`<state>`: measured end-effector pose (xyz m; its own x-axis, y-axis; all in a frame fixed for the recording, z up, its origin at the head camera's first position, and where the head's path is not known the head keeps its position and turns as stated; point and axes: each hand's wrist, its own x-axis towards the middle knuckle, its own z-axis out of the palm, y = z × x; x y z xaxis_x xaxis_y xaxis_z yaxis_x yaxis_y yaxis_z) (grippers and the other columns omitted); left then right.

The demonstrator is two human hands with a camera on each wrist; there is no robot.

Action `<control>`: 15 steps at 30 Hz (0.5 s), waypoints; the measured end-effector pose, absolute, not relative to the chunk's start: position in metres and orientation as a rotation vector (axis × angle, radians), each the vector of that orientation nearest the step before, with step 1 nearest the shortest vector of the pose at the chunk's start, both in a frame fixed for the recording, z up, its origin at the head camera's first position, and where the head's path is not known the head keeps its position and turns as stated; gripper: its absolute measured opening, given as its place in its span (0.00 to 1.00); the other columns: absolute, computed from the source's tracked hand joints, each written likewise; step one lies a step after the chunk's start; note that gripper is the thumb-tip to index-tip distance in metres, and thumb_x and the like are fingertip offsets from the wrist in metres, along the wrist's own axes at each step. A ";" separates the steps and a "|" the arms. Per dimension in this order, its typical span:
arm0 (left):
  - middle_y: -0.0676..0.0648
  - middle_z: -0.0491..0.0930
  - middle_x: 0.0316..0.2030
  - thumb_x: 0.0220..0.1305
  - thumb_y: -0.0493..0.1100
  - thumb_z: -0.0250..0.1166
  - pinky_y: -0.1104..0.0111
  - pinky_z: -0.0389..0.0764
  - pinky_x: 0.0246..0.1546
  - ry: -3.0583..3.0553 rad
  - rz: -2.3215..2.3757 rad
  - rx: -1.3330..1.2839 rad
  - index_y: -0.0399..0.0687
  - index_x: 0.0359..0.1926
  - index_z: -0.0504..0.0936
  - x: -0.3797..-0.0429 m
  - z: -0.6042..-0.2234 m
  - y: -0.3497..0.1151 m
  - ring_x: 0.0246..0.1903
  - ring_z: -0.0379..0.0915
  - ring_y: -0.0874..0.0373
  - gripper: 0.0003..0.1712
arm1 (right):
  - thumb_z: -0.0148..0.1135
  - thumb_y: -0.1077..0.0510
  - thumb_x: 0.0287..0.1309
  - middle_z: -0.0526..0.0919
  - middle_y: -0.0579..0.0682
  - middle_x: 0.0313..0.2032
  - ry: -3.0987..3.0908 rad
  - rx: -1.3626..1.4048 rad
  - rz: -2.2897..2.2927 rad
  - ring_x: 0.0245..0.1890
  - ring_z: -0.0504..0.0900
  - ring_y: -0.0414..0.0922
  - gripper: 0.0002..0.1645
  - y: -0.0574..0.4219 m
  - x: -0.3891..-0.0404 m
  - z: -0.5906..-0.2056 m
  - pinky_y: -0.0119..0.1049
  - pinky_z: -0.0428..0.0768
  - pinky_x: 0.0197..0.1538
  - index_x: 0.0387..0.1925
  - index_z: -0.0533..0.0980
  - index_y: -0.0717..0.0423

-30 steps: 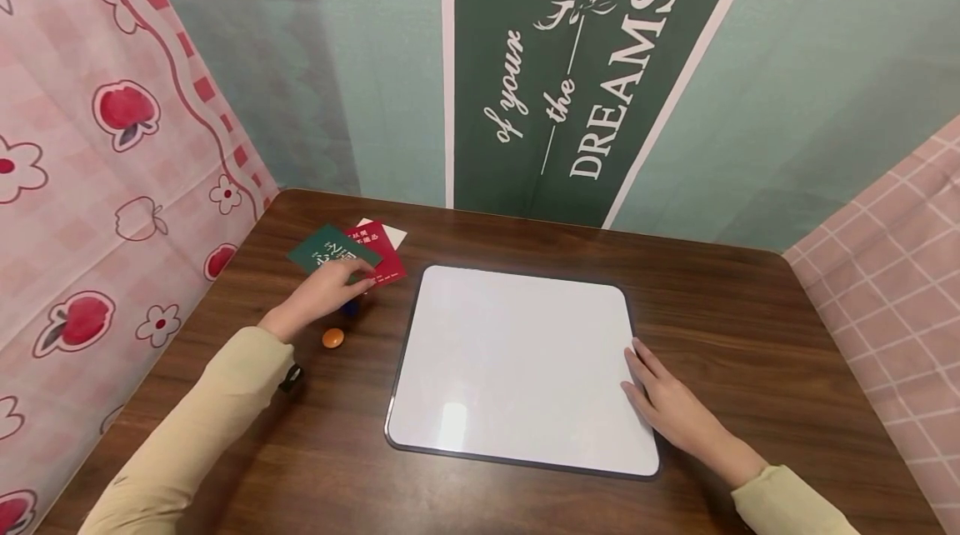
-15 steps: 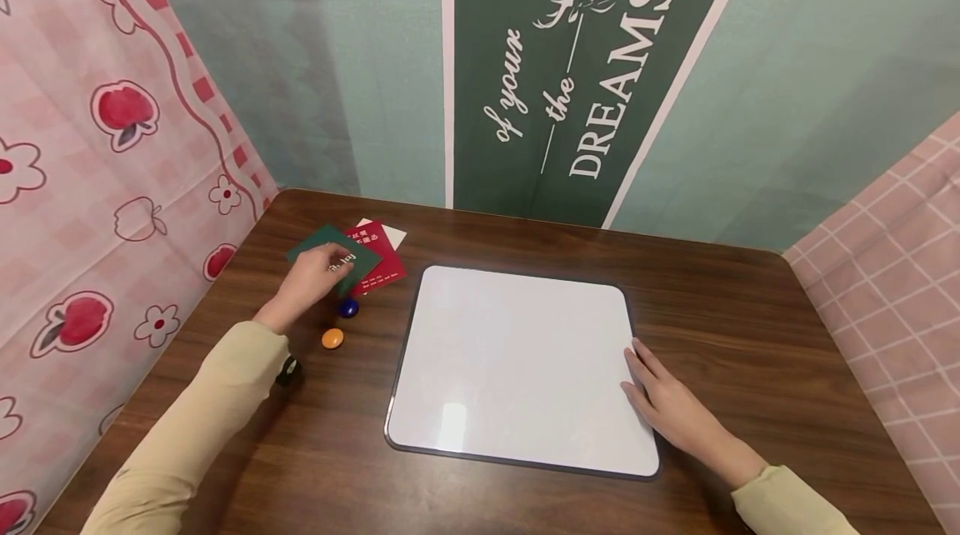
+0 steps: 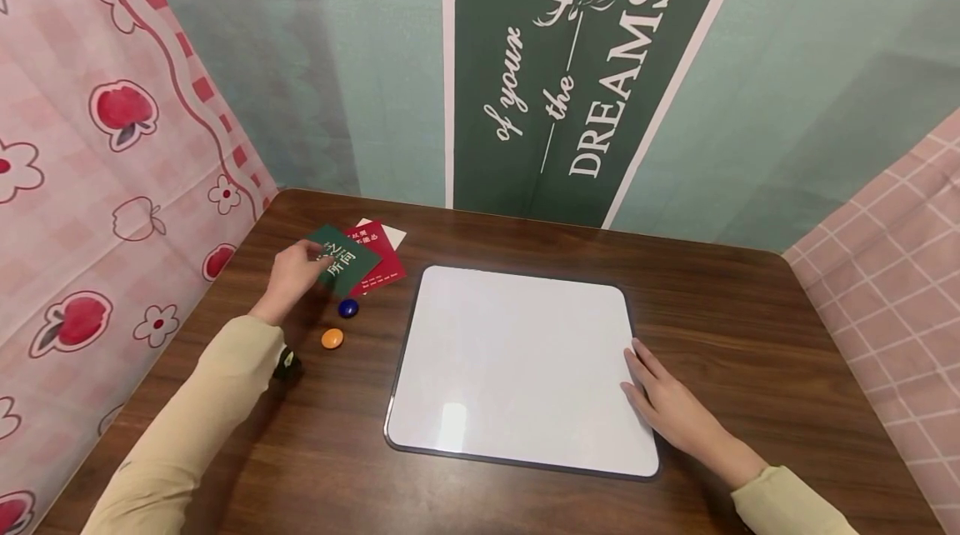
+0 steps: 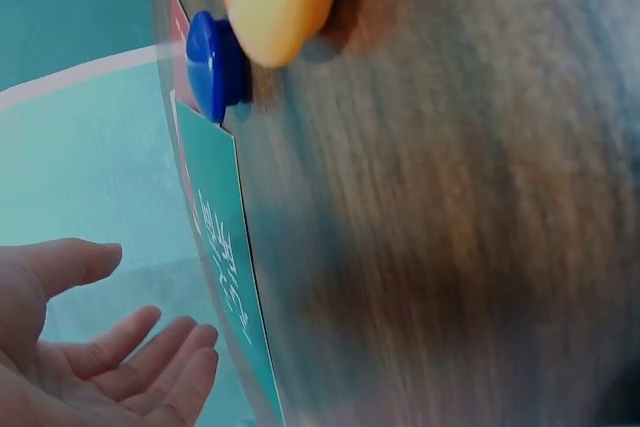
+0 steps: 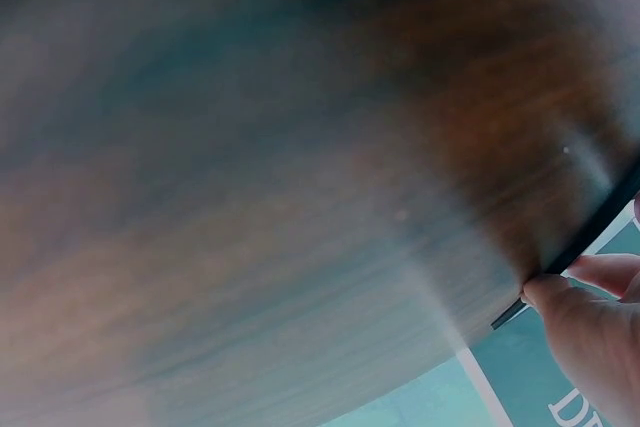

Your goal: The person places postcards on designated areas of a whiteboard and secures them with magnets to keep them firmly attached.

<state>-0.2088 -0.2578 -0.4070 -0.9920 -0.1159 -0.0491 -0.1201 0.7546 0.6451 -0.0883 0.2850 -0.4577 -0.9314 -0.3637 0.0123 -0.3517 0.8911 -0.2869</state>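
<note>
In the head view my left hand (image 3: 291,277) is over the left part of a green card (image 3: 345,262) with white characters. The left wrist view shows its thumb and fingers apart, holding nothing, off the card. Beneath the green card lies a red card (image 3: 386,260), with a white card (image 3: 395,235) peeking out behind. A blue round magnet (image 3: 348,307) and an orange one (image 3: 332,338) lie just in front of the cards. My right hand (image 3: 678,410) rests on the right edge of a white board (image 3: 517,368) with a dark frame, fingertips touching its surface.
The brown wooden table (image 3: 720,327) carries everything. Behind it hangs a green printed curtain (image 3: 525,143). Pink patterned cloth (image 3: 75,227) borders the left side, and pink checked cloth (image 3: 900,285) the right. A dark wrist camera (image 3: 287,363) sits below my left wrist.
My left hand has drawn back leftward from the red card and across the green card, uncovering the blue magnet and more of the characters. My right hand and the board have stayed still.
</note>
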 end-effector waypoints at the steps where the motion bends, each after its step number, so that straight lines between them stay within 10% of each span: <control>1: 0.26 0.69 0.50 0.66 0.43 0.54 0.50 0.70 0.49 2.932 1.083 -0.221 0.24 0.55 0.66 -0.209 -0.407 -0.259 0.47 0.67 0.38 0.26 | 0.54 0.53 0.63 0.55 0.68 0.65 3.014 -0.571 -0.446 0.60 0.63 0.64 0.34 0.285 -0.088 -0.458 0.56 0.67 0.54 0.62 0.60 0.70; 15: 0.26 0.68 0.50 0.64 0.46 0.55 0.51 0.72 0.48 2.869 1.073 -0.418 0.22 0.57 0.63 -0.213 -0.410 -0.275 0.43 0.66 0.40 0.31 | 0.54 0.54 0.63 0.55 0.68 0.65 3.022 -0.573 -0.451 0.60 0.64 0.64 0.33 0.285 -0.087 -0.459 0.55 0.68 0.54 0.62 0.60 0.71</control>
<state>-0.2126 -0.2749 -0.4098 -0.9621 -0.2336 -0.1406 -0.2685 0.7226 0.6370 -0.0873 0.2848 -0.4595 -0.9316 -0.3627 0.0216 -0.3532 0.8901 -0.2879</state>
